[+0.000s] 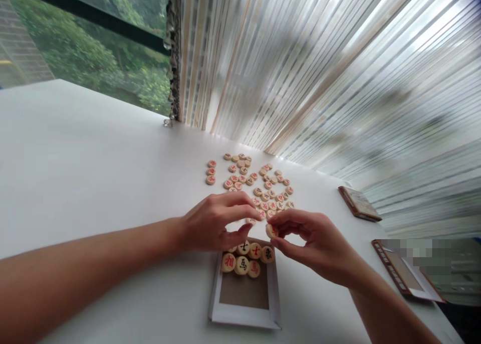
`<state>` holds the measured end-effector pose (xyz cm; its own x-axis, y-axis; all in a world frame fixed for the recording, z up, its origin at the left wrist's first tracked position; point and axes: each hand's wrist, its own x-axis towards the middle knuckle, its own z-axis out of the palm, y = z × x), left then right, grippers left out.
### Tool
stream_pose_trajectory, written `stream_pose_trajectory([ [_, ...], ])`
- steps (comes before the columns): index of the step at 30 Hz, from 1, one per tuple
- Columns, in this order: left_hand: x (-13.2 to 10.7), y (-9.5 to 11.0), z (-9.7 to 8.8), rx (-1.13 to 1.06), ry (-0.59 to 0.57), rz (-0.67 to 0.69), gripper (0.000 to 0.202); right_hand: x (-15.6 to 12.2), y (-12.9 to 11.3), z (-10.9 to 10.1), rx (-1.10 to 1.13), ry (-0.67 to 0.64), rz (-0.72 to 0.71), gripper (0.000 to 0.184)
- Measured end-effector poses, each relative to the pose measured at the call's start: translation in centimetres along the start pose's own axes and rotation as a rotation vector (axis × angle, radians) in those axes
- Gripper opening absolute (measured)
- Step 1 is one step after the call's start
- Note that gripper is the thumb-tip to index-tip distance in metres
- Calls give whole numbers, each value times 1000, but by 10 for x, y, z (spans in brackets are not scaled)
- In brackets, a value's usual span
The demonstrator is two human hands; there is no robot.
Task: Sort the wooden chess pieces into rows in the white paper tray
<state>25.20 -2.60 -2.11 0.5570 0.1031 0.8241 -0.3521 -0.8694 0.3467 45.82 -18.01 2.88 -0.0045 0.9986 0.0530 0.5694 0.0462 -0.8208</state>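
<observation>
At a white table [75, 148] beside a window hung with pale vertical blinds [319, 73], a person bends over a shallow white cardboard box tray with a brown floor [244, 291]. The right hand [311, 243] pinches one small round pale wooden game disc [271, 230] between thumb and forefinger, the other fingers curled loosely beneath; the disc hangs just above the tray's far edge. The left hand [216, 222] hovers half closed over the same edge, thumb and fingertips drawn near each other; whether it grips a piece cannot be told, since the fingers hide the gap.

Inside the tray, a short cluster of wooden discs marked with red and black characters [246, 258] lies flat, packed side by side at the far end, the near part bare. Beyond the hands, a loose scatter of like discs [255, 183] is spread across the tabletop. To the right lie a brown-edged flat box [358, 203] and, nearer, a brown-framed box lid [402, 274], well apart from the tray.

The discs look light, stiff and smooth-faced, likely to slide on the slick table; a pinch across the rim, as the right hand has it, seems the surest hold.
</observation>
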Motion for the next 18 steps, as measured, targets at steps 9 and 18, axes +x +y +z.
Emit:
stream_pose_trajectory([
  [9, 3, 0, -1, 7, -54, -60, 20, -24, -1, 9, -240, 108, -179, 15],
  [18, 4, 0, -1, 39, -73, -124, 19, -35, -4, 32, -352, 29, -364, 15],
])
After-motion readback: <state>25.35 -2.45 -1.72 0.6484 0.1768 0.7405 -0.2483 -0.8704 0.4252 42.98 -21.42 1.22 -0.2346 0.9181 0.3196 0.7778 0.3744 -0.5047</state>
